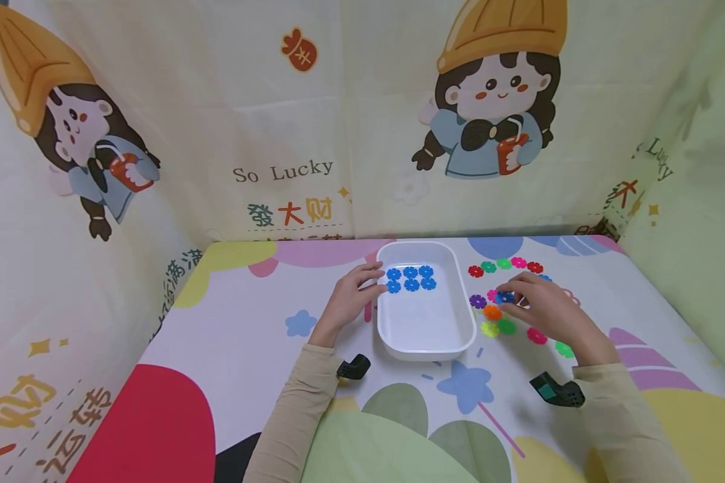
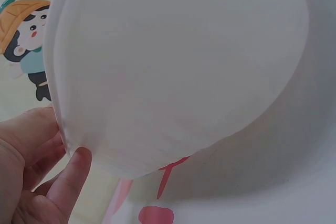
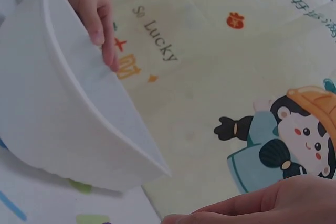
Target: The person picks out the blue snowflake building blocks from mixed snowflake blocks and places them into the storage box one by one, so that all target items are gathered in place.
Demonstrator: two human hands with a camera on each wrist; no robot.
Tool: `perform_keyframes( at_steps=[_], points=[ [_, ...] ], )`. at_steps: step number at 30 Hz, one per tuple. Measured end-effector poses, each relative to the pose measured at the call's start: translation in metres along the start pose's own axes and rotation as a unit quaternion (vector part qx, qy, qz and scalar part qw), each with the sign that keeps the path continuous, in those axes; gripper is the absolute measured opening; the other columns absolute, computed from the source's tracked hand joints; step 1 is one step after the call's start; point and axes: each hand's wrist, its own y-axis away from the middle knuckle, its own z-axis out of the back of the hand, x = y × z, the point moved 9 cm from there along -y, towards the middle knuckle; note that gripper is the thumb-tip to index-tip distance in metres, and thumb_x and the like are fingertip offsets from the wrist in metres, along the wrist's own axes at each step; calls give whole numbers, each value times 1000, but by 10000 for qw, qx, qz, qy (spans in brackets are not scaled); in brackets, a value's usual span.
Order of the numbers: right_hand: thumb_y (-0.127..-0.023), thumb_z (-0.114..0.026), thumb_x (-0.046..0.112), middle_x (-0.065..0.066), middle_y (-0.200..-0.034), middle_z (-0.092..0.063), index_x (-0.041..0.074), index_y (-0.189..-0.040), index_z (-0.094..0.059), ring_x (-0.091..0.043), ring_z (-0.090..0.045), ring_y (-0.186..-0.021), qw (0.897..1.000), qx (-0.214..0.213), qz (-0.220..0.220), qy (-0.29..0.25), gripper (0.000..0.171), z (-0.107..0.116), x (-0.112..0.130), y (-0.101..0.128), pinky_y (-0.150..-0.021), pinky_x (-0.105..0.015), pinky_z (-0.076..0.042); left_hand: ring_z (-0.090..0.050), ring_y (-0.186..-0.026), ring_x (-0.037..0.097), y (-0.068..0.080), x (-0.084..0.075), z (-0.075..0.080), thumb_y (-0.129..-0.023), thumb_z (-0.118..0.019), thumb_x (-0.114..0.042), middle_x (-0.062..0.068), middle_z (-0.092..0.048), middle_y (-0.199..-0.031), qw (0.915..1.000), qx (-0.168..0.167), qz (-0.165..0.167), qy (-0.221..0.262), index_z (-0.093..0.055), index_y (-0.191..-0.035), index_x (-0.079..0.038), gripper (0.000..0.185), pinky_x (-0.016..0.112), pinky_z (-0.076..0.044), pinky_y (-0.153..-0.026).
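Tray, white, stands upright on the table in front of the person, between the two hands. Inside it, towards the far end, lie six blue discs in two rows of three; the near part of the floor is bare. The even rows suggest deliberate placing, apparently so that each piece lies flat and visible.

Left hand: clamped on the tray's left rim. The left wrist view shows the thumb against the outer wall and the fingers at the edge; the hold appears intended to steady the container against sliding.

Right hand: thumb and fingers together on a single blue disc, to the right of the tray and above the loose pieces. A fingertip pinch seems fitting for so thin and small an item. The right wrist view does not show the disc.

Loose pieces lie on the table at the right, including a red disc, a purple disc, an orange disc, a yellow disc and a pink disc. Their position on this side presumably suits the right hand's reach. Pieces beneath that hand are partly hidden; count not established.
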Motion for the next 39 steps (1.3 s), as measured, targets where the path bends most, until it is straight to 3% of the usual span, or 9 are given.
perform_keyframes(
  at_steps=[3,11,16,24,34,39],
  points=[
    [-83,-79,16,-19,-108,-60,-1,-117,-68,-28,-59,-87,10000,47,49,-3,40,2,8,-3,-67,-36,-60,-45,-134,18,0,0,0,-92,-69,-21,-5,-51,-144,10000,-24,-2,0,-65,-126,-4,38,35,-46,-103],
    [-83,-79,18,-25,-119,-61,0,-119,-68,-45,-53,-113,9999,45,111,8,42,8,26,-8,-79,-55,-57,-44,-135,18,0,0,-3,-93,-68,-22,-6,-50,-144,9999,34,-37,-90,-65,-128,-6,39,34,-47,-102],
    [-82,-80,21,-24,-118,-61,1,-118,-68,-44,-56,-111,9998,-7,174,-61,42,6,36,-14,-77,-52,-58,-44,-135,18,0,0,-4,-93,-68,-23,-6,-51,-143,9999,6,42,-136,-65,-128,-7,39,35,-48,-100],
    [-82,-80,14,-15,-108,-65,2,-114,-71,-29,-63,-94,9959,210,741,-475,36,-3,70,-47,-72,-35,-61,-45,-134,17,2,1,0,-93,-69,-24,-8,-50,-143,9999,-19,80,-108,-65,-127,-8,38,34,-48,-101],
    [-84,-78,15,-12,-110,-66,6,-117,-70,-23,-62,-93,9923,475,962,-622,36,-11,88,-91,-76,-33,-60,-43,-135,20,1,0,0,-93,-68,-20,-7,-50,-144,10000,-24,63,-62,-66,-126,-7,36,37,-47,-102],
    [-86,-76,17,-13,-111,-67,4,-122,-67,-22,-62,-92,9877,759,868,-1057,39,-23,89,-108,-80,-35,-59,-44,-135,19,0,1,-1,-93,-68,-21,-7,-50,-144,10000,0,69,-42,-65,-127,-6,38,37,-47,-102]
  ],
)
